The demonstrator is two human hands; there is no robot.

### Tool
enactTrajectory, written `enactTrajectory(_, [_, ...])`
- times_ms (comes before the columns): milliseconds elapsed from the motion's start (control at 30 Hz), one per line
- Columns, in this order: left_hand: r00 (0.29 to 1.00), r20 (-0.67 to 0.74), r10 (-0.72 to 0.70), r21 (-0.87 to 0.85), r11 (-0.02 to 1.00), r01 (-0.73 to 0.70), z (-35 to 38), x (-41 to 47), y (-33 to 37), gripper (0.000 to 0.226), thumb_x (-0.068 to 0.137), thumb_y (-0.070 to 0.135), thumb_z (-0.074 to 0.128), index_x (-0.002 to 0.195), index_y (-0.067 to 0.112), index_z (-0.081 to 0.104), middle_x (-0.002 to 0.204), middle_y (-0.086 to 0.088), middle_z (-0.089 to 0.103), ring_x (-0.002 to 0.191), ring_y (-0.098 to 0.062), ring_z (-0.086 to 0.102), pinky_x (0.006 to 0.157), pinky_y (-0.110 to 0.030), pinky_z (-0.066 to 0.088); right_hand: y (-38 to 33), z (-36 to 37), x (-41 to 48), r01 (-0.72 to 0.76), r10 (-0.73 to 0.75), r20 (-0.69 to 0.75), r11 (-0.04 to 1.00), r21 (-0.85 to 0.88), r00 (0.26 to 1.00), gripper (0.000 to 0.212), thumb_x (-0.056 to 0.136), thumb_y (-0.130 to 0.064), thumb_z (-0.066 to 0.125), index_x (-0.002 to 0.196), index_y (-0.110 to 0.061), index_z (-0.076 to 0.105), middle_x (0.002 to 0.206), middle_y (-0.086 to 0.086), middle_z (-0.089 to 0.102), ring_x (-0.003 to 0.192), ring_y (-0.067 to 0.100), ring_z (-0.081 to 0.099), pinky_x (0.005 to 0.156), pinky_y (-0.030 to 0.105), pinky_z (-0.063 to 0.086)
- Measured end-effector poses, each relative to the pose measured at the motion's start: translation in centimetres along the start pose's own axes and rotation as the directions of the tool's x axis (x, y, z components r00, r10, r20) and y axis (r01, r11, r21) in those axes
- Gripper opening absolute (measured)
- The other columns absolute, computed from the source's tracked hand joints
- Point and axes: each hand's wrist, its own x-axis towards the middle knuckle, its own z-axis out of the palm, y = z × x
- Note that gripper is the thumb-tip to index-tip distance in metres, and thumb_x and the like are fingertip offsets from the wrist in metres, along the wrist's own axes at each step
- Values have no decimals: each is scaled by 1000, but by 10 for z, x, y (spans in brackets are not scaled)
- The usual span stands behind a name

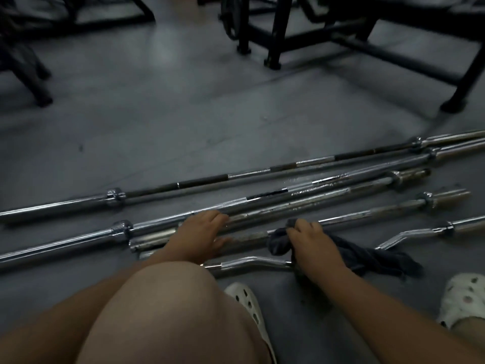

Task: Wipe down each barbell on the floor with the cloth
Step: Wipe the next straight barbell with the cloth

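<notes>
Our right hand [307,233] is curled tight round the cloth [378,254], bunching it over the fourth bar [367,213] near its middle. The loose tail trails over the curl bar [252,261] onto the floor [183,127]. Our left hand [202,232] lies open across the third bar [315,198] and the fourth, holding nothing. We judge the wipe goes best if we press down with the left to stop rolling, wrap the cloth right round, and slide toward the sleeve [446,195].

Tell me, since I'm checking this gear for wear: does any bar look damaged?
Yes. The thick bar under the left hand and the thin bar under the cloth show dull, brownish speckles, probably rust.
</notes>
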Motion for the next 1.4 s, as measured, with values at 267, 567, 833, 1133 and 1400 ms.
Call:
enactTrajectory(267, [1000,-17,-17,-24,1000,17,-36,-40,-6,57,87,62,38,130,26,53,122,2,56,110,-20,57,90,-32,48,-18,-47,-13,31,-42,-114,995,-96,993,25,79,-22,66,103,-24,60,115,0,57,107,31,51,84,44,47])
enactTrajectory(567, [983,182,-1,-4,1000,1,14,-32,-61,57,92,60,41,138,26,46,134,5,49,118,-18,52,91,-32,46,-15,25,19,-41,52,95,993,-109,994,37,65,-48,74,91,-25,61,105,-2,70,125,33,53,107,57,31])
enactTrajectory(833, [942,332,53,-74,997,-30,109,27,-101,52,83,46,40,128,20,49,121,-2,56,109,-24,58,87,-39,51,5,72,83,-387,319,275,888,248,907,29,85,-40,63,104,-24,49,96,5,67,93,32,64,71,36,47])
enactTrajectory(1133, [980,200,-12,62,998,0,194,64,-59,43,79,25,41,116,11,58,92,-8,61,76,-31,58,67,-40,48,-64,160,108,-406,433,91,722,561,897,35,76,-24,53,109,-17,60,115,5,62,103,30,57,93,42,47])
enactTrajectory(1400, [878,467,-108,-79,984,163,193,99,-66,29,88,42,56,110,25,48,109,-6,65,99,-31,64,73,-36,47,34,152,111,-473,470,73,851,227,880,56,70,-4,60,123,-25,62,126,7,51,108,36,49,92,44,48])
